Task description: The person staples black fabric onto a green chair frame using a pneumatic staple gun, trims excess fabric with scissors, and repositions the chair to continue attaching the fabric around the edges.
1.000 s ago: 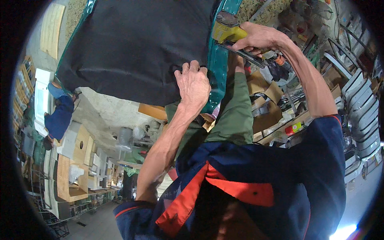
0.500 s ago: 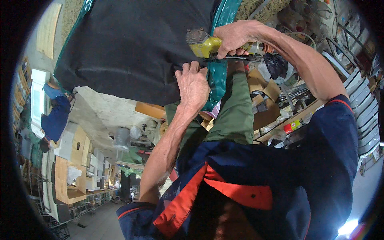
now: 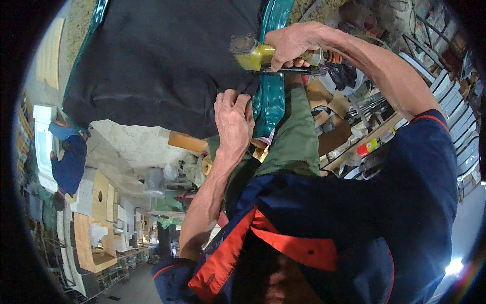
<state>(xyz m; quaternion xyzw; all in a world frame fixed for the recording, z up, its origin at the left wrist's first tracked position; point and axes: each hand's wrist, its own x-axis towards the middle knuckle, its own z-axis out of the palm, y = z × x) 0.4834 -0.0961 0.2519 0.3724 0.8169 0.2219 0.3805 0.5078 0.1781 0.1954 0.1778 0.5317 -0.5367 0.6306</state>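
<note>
A large black fabric sheet (image 3: pixel 162 61) covers a panel edged in glossy green material (image 3: pixel 271 96). My left hand (image 3: pixel 234 119) pinches the black fabric's edge where it meets the green border and presses it down. My right hand (image 3: pixel 293 43) grips a yellow staple gun (image 3: pixel 253 53), whose nose rests on the fabric just above my left fingers. My green trouser leg (image 3: pixel 293 137) lies below the panel.
Another person in blue (image 3: pixel 68 157) bends at the far left. Wooden cabinet pieces (image 3: pixel 93 223) stand at lower left. Cardboard scraps (image 3: pixel 329 109) and a cluttered workbench with a red can (image 3: pixel 367 147) lie to the right.
My right hand has carried the staple gun leftward and down onto the fabric near my left hand. My left hand has kept its grip on the fabric edge.
</note>
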